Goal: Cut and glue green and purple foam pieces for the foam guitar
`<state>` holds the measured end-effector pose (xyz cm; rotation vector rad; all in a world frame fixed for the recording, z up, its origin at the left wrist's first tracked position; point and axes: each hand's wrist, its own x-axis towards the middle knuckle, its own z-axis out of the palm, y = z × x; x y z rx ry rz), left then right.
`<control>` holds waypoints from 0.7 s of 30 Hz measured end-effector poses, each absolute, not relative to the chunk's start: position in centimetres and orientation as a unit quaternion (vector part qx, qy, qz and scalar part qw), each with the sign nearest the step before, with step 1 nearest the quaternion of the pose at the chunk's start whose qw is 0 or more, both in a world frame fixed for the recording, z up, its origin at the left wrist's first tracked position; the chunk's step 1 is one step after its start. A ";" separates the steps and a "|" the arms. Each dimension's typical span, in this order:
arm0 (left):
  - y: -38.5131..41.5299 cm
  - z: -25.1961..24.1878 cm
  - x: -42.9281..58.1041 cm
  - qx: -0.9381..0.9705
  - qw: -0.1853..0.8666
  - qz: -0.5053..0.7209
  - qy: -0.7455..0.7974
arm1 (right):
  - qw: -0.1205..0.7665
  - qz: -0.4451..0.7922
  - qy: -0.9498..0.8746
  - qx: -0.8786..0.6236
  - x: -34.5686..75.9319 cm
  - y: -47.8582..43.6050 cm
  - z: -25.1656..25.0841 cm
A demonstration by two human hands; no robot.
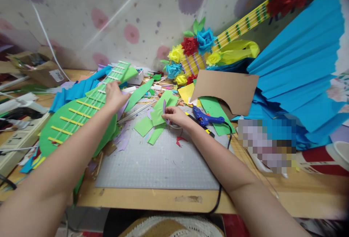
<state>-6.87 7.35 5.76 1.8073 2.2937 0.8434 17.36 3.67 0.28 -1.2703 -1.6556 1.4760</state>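
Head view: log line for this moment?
left hand: resting on green paper guitar | right hand: pinching purple strip over green scraps | glue gun: lying beside right hand

My left grip (116,97) lies on the green guitar (79,117), which is smooth, matt paper with yellow paper strips across it. My right grip (176,116) pinches a purple strip (164,109) of thin matt paper, over green scraps (156,118) of the same flat paper. The cutting mat (163,164) looks like dull grey plastic. The glue gun (205,119) is blue plastic, a little glossy. The cardboard (229,89) is brown and rough-looking. The worktop (152,197) is pale, worn wood. The pleated sheet (300,58) is blue matt paper.
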 end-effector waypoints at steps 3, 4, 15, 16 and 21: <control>8.7 6.4 -7.5 0.581 -0.019 0.246 0.775 | 0.297 0.546 -0.626 -0.471 17.4 3.7 0.1; 9.0 6.7 -7.6 0.582 -0.032 0.246 0.774 | 0.300 0.546 -0.625 -0.470 17.5 3.7 0.0; 11.9 9.3 -13.5 0.466 0.088 0.193 0.859 | 0.323 0.551 -0.610 -0.468 17.8 4.2 -0.3; 12.1 9.4 -14.3 0.458 0.110 0.198 0.860 | 0.327 0.551 -0.610 -0.467 17.8 4.2 -0.3; 12.1 9.0 -17.6 0.331 0.066 0.128 0.933 | 0.320 0.536 -0.621 -0.474 17.9 4.4 -0.8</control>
